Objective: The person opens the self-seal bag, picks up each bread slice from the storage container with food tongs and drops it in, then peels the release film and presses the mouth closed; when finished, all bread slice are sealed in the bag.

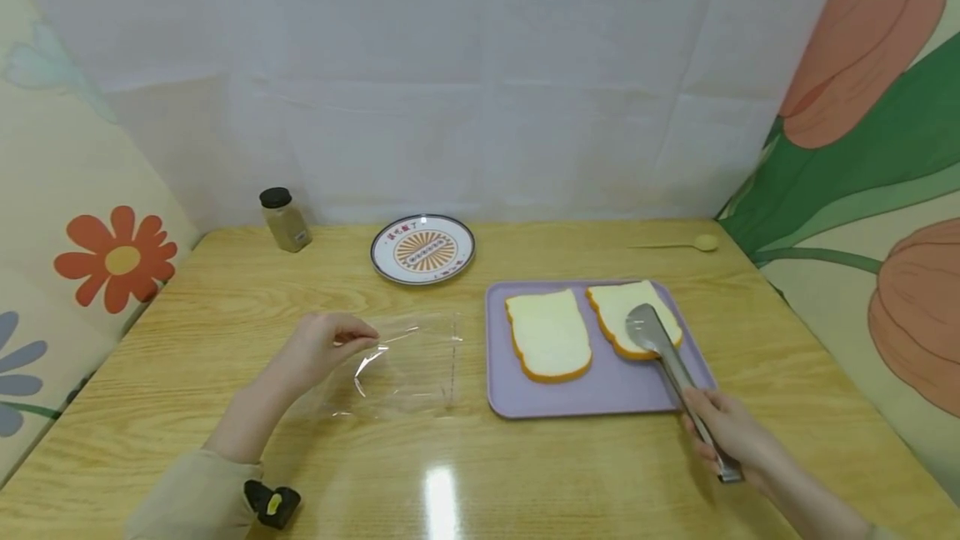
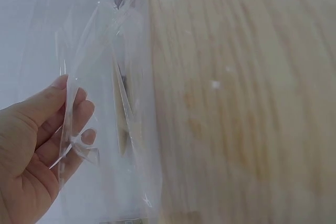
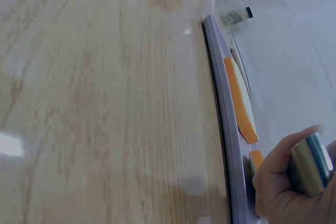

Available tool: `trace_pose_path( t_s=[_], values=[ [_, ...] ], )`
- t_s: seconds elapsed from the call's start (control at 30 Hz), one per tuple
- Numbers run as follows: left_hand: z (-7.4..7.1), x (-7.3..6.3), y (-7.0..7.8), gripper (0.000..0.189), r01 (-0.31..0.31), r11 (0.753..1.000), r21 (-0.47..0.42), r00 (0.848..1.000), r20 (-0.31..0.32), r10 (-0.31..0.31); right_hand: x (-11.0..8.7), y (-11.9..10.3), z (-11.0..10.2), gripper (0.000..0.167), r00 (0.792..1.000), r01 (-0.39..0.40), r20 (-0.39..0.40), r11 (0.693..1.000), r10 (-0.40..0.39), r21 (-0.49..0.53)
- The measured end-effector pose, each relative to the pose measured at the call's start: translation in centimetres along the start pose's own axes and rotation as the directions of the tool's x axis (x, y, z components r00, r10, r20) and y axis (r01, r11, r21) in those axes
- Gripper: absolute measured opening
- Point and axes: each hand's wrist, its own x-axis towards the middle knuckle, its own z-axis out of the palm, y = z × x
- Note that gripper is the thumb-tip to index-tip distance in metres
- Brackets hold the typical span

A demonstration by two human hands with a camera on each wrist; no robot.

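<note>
Left hand (image 1: 326, 348) on a bag (image 1: 411, 369), right hand (image 1: 723, 432) on tongs (image 1: 677, 367).
Left thumb and fingers pinch the bag's edge, seemingly to raise it; right fingers curl round the tongs' near end, likely for reach, tips over bread (image 1: 621, 300) on the tray (image 1: 600, 398).

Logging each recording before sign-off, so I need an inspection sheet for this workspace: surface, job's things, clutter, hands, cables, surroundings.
Surface: wood-grain table, with a bright reflection on it.
Job's things: left bread slice and right bread slice on a purple tray; clear bag left of it; metal tongs over the right slice, contact unclear.
Clutter: jar, plate and spoon toward the back.
Left hand: pinches the bag.
Right hand: grips the tongs.
Cables: nothing seen.
Surroundings: white cloth behind; flower-patterned panels at both sides.
</note>
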Motion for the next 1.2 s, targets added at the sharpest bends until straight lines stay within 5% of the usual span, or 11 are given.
trace_pose_path(
  t_s=[0.57,0.83,1.2],
  values=[
    [-0.3,-0.2,0.1,0.008,0.005,0.999,-0.039,1.0,-0.02,-0.006,-0.8,0.3,-1.2,0.027,0.989,0.096,0.106,0.993,-0.103,0.072],
    [-0.3,-0.5,0.1,0.008,-0.022,0.999,-0.046,0.998,-0.055,0.02,-1.4,-0.8,-2.0,0.025,0.977,0.059,0.191,0.981,-0.094,0.182],
    [-0.2,-0.5,0.0,0.007,-0.043,0.998,-0.034,0.996,-0.08,0.04,-1.2,-2.2,-0.6,0.036,0.983,0.024,0.181,0.998,-0.034,0.058]
  ],
)
